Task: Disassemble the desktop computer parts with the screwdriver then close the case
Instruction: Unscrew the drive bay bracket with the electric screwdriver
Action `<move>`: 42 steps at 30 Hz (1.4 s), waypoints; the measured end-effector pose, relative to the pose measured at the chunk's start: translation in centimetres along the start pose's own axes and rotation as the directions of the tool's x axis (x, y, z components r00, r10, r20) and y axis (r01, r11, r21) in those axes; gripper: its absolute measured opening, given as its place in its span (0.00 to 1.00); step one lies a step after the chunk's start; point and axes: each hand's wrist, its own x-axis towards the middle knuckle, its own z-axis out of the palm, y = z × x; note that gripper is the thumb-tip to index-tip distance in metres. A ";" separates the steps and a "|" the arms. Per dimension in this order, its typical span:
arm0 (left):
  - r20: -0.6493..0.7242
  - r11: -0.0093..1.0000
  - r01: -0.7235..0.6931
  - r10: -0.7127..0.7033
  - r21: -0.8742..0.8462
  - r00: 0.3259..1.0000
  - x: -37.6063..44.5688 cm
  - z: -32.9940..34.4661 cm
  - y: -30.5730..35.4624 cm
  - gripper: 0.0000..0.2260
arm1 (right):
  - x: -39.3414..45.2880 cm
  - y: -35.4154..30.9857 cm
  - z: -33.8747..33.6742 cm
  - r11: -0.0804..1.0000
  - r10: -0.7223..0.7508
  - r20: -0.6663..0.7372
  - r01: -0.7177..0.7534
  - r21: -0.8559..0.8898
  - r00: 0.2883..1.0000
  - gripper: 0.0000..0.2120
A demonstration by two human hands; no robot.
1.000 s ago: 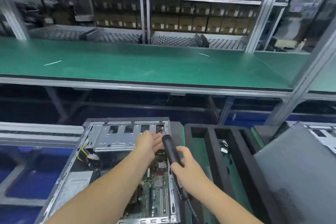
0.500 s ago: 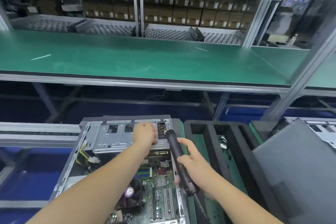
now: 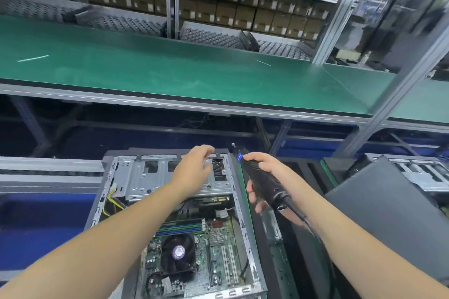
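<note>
1. Your left hand (image 3: 194,168) reaches out over the far end of the open computer case (image 3: 170,213). Its fingers are loose and bent, holding nothing, above the silver drive cage (image 3: 155,177).
2. Your right hand (image 3: 272,182) is wrapped around the black electric screwdriver (image 3: 257,175). The tip points up and away from you, just past the case's far right corner. Its cord runs back along your right arm.
3. Inside the case, nearer to you, lie the green board (image 3: 218,257) and the round black fan (image 3: 178,255).
4. A black foam tray (image 3: 303,262) sits right of the case, with a grey side panel (image 3: 388,221) beyond it.
5. Farther off runs the long green bench (image 3: 170,73), then shelves of brown boxes (image 3: 243,14).
</note>
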 end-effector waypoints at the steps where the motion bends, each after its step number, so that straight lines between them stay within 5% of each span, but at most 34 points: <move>1: 0.007 0.998 -0.055 0.055 0.035 0.998 -0.1 -0.2 0.2 0.20 | 0.0 -0.3 0.4 0.999 -0.013 0.029 0.012 0.037 0.999 0.15; 5: -0.086 0.873 -0.387 0.428 0.296 0.900 -0.6 -1.4 2.6 0.29 | 0.1 -0.3 1.5 0.993 -0.062 0.105 0.051 0.107 0.992 0.19; 8: -0.070 0.824 -0.479 0.520 0.303 0.851 -0.9 -2.2 4.5 0.25 | 0.5 -0.2 2.3 0.993 -0.051 0.059 0.045 0.105 0.997 0.19; 12: -0.045 0.843 -0.464 0.493 0.273 0.869 -0.5 -3.2 5.6 0.12 | 1.1 -1.2 2.7 0.998 -0.046 0.035 0.044 0.047 0.998 0.18; 18: 0.033 0.906 -0.396 0.396 0.146 0.918 0.3 -4.0 5.7 0.08 | 1.7 -1.5 3.7 0.987 -0.162 0.005 0.162 0.008 0.987 0.16; 20: 0.067 0.910 -0.392 0.386 0.134 0.920 0.5 -4.0 5.5 0.07 | 1.9 -1.3 4.0 0.949 -0.219 -0.076 0.195 -0.246 0.973 0.23; 23: 0.115 0.912 -0.399 0.388 0.096 0.914 0.9 -3.7 5.2 0.04 | 2.5 -1.7 4.6 0.722 -0.413 -0.157 0.218 -0.657 0.897 0.19; 29: 0.144 0.916 -0.399 0.401 -0.039 0.905 1.1 -2.3 5.5 0.07 | 4.2 -1.9 3.4 0.708 -0.464 -0.238 0.196 -0.678 0.853 0.11; 33: 0.256 0.976 -0.218 0.214 -0.016 0.942 1.6 -2.0 2.6 0.27 | 5.5 -0.8 2.0 0.756 -0.465 -0.297 0.199 -0.624 0.834 0.04; 38: 0.201 0.999 -0.038 0.034 0.016 0.979 1.7 -0.8 -0.8 0.14 | 7.6 -0.7 1.0 0.759 -0.454 -0.340 0.157 -0.632 0.824 0.06; 42: 0.236 0.995 -0.086 0.070 0.058 0.969 2.7 0.4 -0.3 0.08 | 8.8 -1.1 0.3 0.768 -0.456 -0.343 0.168 -0.618 0.821 0.06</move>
